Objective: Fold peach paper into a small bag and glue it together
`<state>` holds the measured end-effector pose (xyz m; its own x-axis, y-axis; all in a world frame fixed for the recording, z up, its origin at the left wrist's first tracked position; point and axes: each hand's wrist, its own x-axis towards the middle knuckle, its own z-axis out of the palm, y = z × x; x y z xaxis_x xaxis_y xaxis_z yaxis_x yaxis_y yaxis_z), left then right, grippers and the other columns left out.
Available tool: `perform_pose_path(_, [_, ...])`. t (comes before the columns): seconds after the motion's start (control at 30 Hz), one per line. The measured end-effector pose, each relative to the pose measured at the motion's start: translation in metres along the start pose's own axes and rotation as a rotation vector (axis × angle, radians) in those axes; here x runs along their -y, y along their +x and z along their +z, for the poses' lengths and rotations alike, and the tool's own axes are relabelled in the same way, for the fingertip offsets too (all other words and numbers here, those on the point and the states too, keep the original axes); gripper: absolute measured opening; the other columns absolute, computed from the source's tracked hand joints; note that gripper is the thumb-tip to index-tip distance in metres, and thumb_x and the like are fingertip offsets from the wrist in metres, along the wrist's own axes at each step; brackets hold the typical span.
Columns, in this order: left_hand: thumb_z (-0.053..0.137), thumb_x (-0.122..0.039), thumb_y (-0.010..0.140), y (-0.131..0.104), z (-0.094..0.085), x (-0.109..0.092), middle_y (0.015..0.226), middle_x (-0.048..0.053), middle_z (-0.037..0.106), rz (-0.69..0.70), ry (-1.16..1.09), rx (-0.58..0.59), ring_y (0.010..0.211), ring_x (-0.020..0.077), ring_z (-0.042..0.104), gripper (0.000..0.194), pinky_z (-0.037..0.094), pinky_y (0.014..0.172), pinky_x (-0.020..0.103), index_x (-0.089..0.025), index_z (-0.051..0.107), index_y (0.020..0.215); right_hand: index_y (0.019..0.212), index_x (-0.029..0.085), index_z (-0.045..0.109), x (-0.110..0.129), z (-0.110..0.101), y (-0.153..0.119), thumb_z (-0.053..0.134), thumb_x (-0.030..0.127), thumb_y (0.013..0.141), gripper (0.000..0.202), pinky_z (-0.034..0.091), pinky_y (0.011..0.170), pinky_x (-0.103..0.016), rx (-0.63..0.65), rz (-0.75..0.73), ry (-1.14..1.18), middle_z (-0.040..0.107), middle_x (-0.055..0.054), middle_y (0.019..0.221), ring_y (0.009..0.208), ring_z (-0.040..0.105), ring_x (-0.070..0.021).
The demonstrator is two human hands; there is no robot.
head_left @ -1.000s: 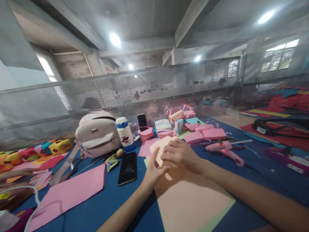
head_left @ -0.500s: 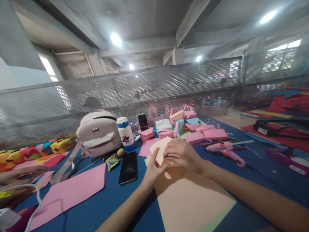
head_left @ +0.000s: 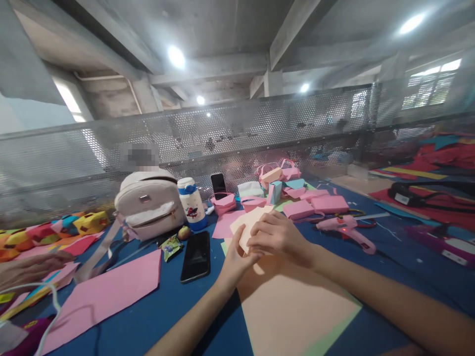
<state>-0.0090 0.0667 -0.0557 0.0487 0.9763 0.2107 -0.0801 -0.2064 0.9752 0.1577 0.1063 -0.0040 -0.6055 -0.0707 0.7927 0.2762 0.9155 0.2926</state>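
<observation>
A small folded peach paper piece [head_left: 241, 228] is held between my two hands above the near part of the table. My left hand [head_left: 237, 257] grips its lower left side, with the thumb stretched under it. Curled over its right side are the fingers of my right hand [head_left: 272, 233], partly hiding the piece. Below them lies a large peach sheet [head_left: 293, 306], with a green sheet [head_left: 336, 332] showing along its right edge.
Left stand a backpack [head_left: 152, 205], a bottle [head_left: 192, 205] and a black phone [head_left: 196, 257] beside pink sheets [head_left: 111, 291]. Pink paper bags [head_left: 300, 209] lie behind my hands, a pink glue gun [head_left: 347, 230] at right. Another person's hand [head_left: 37, 267] is at far left.
My right hand's fingers have shifted slightly on the peach paper, and more of its top edge shows. The other person's hand at far left has moved, and a yellow strip now shows below it.
</observation>
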Motion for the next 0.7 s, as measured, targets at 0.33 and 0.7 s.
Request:
perform_pose_path(0.33, [0.085,-0.040,0.058,0.0021,0.0021,0.0031,0.137,0.014,0.057,0.054,0.084,-0.030,0.123,0.0333,0.055,0.093,0.050,0.097,0.038,-0.017,0.048,0.140,0.083,0.023,0.065,0.0008,0.0009,-0.0013,0.058,0.011,0.094,0.018,0.033,0.078,-0.033,0.075,-0.002,0.004,0.067,0.001,0.086,0.083,0.050,-0.0173])
perform_pose_path(0.7, [0.082,-0.035,0.059,0.0029,0.0040,0.0039,0.125,0.013,0.064,0.086,0.089,-0.035,0.115,0.0351,0.059,0.072,0.051,0.092,0.042,-0.016,0.059,0.124,0.089,0.021,0.064,0.0017,0.0041,-0.0041,0.056,0.015,0.097,0.013,0.034,0.079,-0.032,0.155,-0.010,-0.032,0.069,-0.001,0.094,0.086,0.050,-0.0174])
